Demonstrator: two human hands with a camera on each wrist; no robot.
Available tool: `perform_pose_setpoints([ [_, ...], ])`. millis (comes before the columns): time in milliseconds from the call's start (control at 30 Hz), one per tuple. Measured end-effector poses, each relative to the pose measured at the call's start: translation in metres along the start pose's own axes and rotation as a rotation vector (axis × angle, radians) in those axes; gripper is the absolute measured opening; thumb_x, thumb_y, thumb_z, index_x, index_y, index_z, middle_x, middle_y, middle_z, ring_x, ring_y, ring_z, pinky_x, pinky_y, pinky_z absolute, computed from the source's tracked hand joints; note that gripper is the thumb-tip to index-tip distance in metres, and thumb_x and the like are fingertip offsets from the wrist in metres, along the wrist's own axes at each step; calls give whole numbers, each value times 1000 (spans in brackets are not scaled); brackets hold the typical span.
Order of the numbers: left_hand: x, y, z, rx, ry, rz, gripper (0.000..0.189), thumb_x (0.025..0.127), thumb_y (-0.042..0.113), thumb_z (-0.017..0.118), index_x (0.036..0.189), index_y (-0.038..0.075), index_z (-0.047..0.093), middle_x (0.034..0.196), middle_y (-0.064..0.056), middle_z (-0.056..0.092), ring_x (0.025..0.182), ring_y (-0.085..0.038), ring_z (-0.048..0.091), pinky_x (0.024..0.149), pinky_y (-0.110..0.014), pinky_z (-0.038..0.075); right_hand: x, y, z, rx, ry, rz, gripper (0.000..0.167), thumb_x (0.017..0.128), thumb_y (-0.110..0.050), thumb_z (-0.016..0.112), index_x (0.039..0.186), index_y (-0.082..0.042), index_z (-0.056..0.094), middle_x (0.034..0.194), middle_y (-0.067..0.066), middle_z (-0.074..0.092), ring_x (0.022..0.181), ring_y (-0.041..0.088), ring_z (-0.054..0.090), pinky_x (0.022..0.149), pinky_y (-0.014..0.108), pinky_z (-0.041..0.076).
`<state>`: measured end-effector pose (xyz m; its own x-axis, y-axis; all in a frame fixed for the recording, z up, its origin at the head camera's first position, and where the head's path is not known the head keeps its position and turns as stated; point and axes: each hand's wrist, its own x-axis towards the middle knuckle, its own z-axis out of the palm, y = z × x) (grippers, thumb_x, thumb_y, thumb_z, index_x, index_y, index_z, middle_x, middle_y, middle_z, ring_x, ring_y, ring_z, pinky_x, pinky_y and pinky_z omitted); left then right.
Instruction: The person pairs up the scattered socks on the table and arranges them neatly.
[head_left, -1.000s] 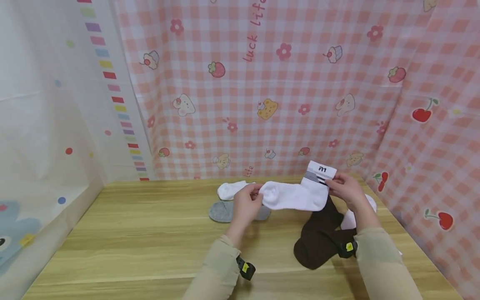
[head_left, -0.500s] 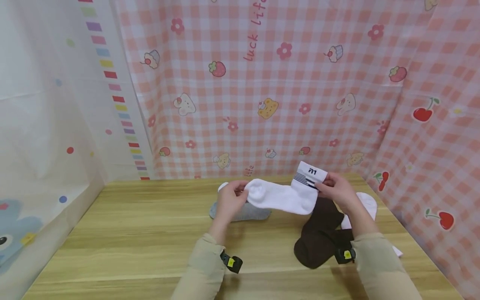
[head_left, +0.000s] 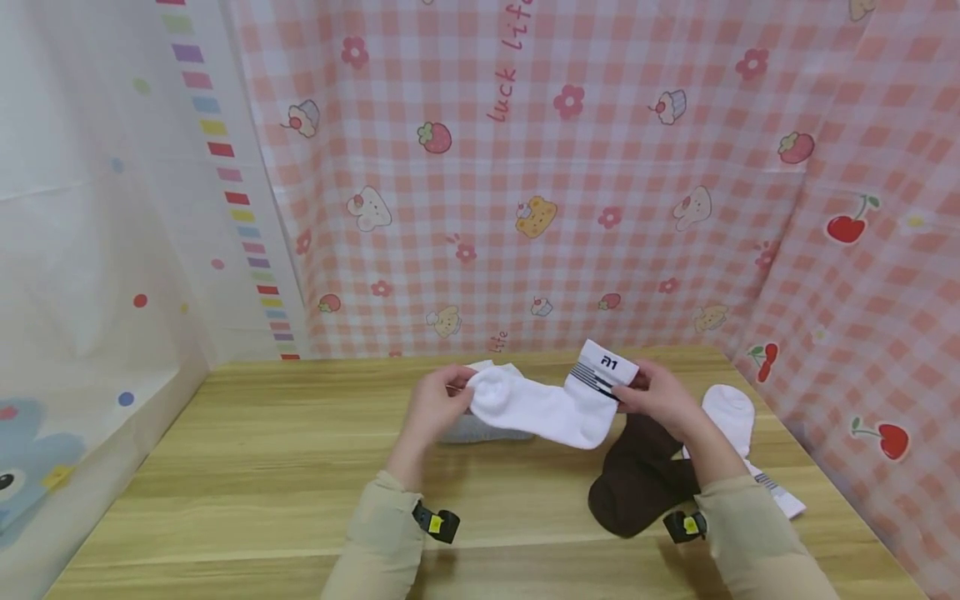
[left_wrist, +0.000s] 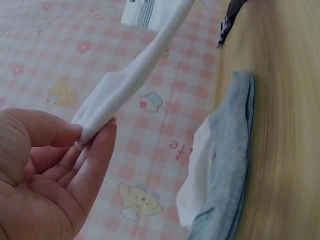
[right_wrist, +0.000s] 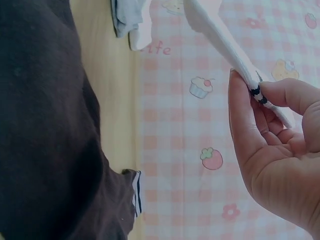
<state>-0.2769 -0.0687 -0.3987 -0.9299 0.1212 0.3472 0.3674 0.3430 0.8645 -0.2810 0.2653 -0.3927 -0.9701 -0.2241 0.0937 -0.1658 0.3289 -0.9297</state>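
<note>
A white sock [head_left: 536, 408] with dark stripes and a black mark on its cuff is stretched between both hands above the table. My left hand [head_left: 437, 406] pinches its toe between thumb and fingers, as the left wrist view also shows. At the striped cuff, my right hand [head_left: 660, 398] pinches the edge of the sock. Beneath and behind the held sock lie a grey sock [left_wrist: 227, 150] and a white sock [left_wrist: 196, 172], partly hidden in the head view. A dark brown sock [head_left: 637, 483] lies below the right hand.
Another white sock [head_left: 729, 417] with a striped cuff lies at the right, partly covered by the right forearm. The wooden table [head_left: 247, 467] ends at a pink checked curtain [head_left: 480, 250] behind. Curtains also hang at both sides.
Both hands have moved left and slightly toward the person with the white sock stretched between them. More of the white sock at the right now shows.
</note>
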Motion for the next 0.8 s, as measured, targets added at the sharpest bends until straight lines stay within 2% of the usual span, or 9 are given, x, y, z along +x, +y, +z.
perform_pose_setpoints([
  [67,-1,-2,-4,15,-9,0,17,85,-6,64,101,-7,70,84,-13,68,72,-21,64,61,-29,57,-1,0,3,5,-22,6,46,94,3,60,130,22,39,120,38,56,95,20,64,77,36,58],
  [167,-2,-6,-10,19,-32,-32,16,85,-5,64,100,-6,70,83,-12,68,73,-21,65,61,-29,57,-2,1,8,13,-52,21,47,95,3,60,131,21,38,123,39,54,100,26,63,80,40,58],
  [433,-6,-13,-23,57,-103,-165,16,85,-3,65,100,-5,69,84,-9,66,76,-20,63,62,-31,58,-4,5,23,16,-98,67,41,95,4,59,128,19,41,120,36,56,99,30,65,82,47,56],
  [633,-9,-19,-32,74,-128,-162,16,81,-5,65,96,-6,69,78,-8,64,72,-16,61,60,-32,57,-3,11,36,-14,-110,95,40,92,4,62,126,18,46,113,30,61,93,28,66,79,47,57],
  [800,-11,-27,-41,57,-185,-152,17,80,-7,62,96,-10,67,77,-10,63,68,-15,60,61,-35,58,-5,12,45,-21,-142,119,36,90,4,63,121,17,50,106,24,64,88,26,67,77,47,58],
])
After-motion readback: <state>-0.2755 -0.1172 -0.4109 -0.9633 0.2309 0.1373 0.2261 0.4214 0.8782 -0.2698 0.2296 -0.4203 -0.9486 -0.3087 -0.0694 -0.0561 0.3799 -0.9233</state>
